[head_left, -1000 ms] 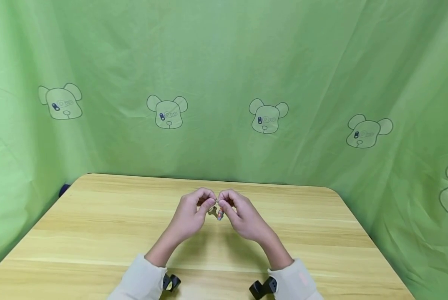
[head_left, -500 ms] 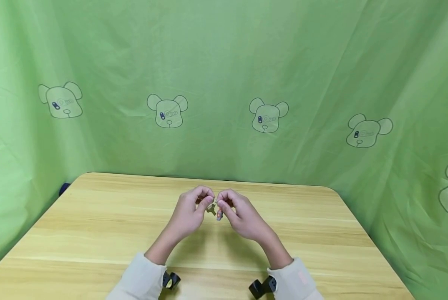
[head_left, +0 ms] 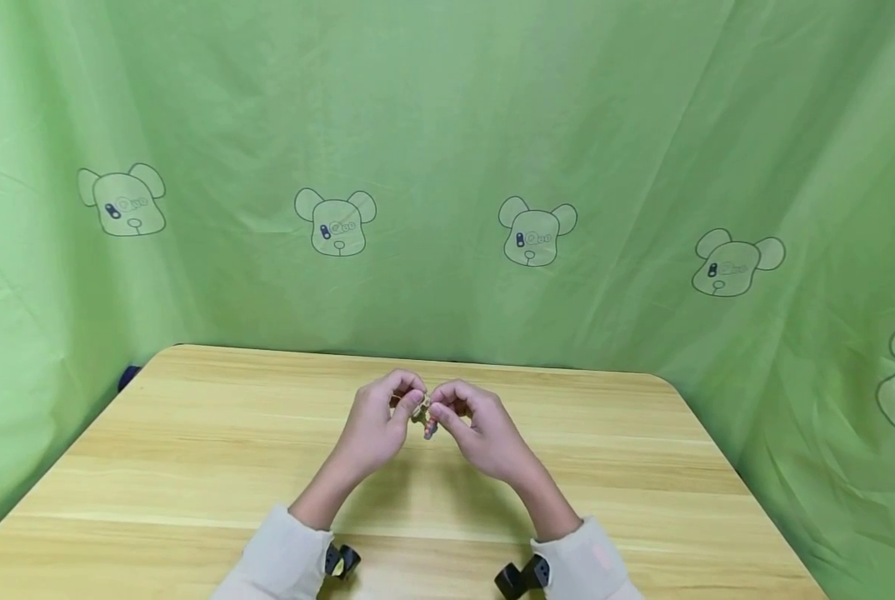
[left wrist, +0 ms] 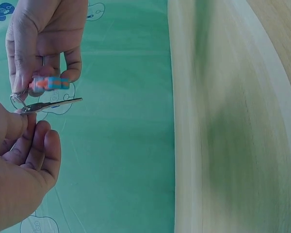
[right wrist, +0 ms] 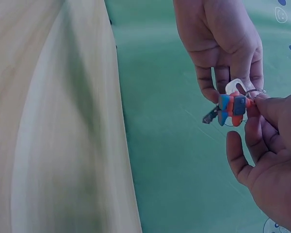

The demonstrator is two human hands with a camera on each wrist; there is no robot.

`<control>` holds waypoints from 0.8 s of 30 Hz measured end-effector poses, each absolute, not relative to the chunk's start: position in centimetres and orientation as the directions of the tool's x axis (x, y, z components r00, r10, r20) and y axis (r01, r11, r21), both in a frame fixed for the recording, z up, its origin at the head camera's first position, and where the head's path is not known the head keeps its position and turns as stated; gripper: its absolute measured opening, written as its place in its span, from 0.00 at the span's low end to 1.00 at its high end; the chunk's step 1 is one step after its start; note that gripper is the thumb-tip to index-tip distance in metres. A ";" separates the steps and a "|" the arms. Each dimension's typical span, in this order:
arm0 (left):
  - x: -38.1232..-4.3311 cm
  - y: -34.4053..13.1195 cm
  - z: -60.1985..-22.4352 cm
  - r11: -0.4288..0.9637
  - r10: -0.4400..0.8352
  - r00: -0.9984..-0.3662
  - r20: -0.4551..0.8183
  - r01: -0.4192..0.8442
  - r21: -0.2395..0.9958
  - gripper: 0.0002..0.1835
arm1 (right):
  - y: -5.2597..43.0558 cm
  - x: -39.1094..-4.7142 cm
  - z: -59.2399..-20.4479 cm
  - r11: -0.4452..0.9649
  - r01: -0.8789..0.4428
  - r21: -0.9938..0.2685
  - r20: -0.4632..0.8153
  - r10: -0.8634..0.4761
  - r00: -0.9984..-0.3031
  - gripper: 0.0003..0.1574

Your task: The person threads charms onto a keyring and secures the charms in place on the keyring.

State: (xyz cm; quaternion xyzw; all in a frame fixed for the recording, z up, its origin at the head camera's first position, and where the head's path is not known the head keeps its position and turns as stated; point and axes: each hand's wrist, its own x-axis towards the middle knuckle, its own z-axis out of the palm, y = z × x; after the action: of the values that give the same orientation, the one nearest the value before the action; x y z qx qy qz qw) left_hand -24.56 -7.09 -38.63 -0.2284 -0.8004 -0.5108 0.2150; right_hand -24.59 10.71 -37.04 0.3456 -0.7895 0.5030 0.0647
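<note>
Above the table's middle, my left hand (head_left: 376,422) pinches a metal key (left wrist: 53,104) by its head between thumb and finger. Opposite it, my right hand (head_left: 481,429) pinches the ring end of a small orange-and-blue figure charm (right wrist: 235,107) with thumb and index finger. A thin metal key ring (right wrist: 256,91) sits between the two sets of fingertips, partly hidden by them. In the left wrist view the key and charm point the same way, with the charm just above the key. Whether the key is threaded on the ring cannot be told.
The light wood table (head_left: 192,467) has rounded far corners. Green cloth (head_left: 432,125) printed with bear heads hangs behind it and at both sides. Black wrist cameras (head_left: 521,577) are strapped at both sleeve cuffs.
My right hand has shifted slightly left toward my left hand, bringing the charm with it. The charm now hangs in front of the key, which shows less in the head view.
</note>
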 end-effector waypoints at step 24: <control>-24.7 -6.6 -38.8 0.390 0.151 -0.746 0.649 0.648 0.654 0.09 | 9.9 -22.9 -35.4 0.266 -0.547 -0.794 0.456 -0.335 -0.825 0.04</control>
State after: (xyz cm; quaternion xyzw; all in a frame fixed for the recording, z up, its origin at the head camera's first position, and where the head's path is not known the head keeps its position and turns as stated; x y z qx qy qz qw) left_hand -24.67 -6.64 -38.83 -0.2513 -0.7945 -0.4915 0.2528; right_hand -22.89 9.86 -35.36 0.2793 -0.7894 0.5376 0.0985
